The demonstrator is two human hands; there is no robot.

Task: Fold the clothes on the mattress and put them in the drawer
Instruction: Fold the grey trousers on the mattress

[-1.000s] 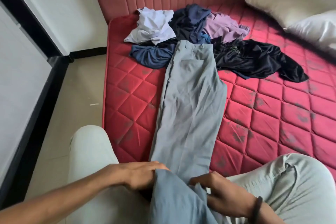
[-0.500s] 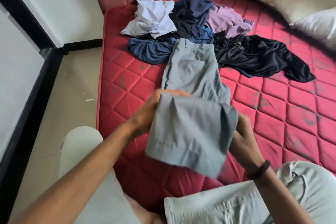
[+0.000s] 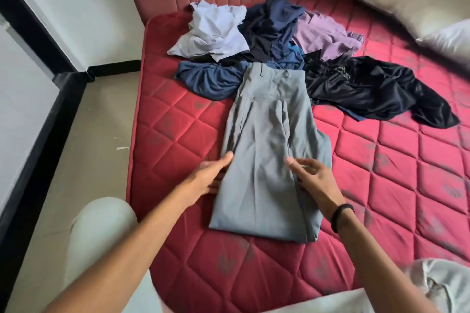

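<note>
Grey trousers (image 3: pixel 267 160) lying folded once on the red mattress (image 3: pixel 178 129), near its left edge and toward the foot, legs doubled up over the seat so that the hems reach close to the waistband; fold line nearest the foot edge. Left hand (image 3: pixel 208 175) resting flat against the left side of the trousers, fingers straight, holding nothing. Right hand (image 3: pixel 309 175) lying on the right side of the cloth, fingers spread and relaxed, grip likewise loose and closed round nothing, apparently smoothing.

Judged as early in the task: one garment half folded, probably still needing a further fold to be drawer-sized. Just beyond the waistband, toward the head of the mattress, an unfolded heap: pale blue shirt (image 3: pixel 211 30) nearest the left edge, dark navy garment (image 3: pixel 269 23) in the middle, blue garment (image 3: pixel 211 79) touching the trousers' left side, lilac shirt (image 3: pixel 325 35), and black garment (image 3: pixel 368 91) spread toward the right. All of these left to fold. No drawer in view, nothing yet put away. Two pillows (image 3: pixel 412 5) at the far right corner
</note>
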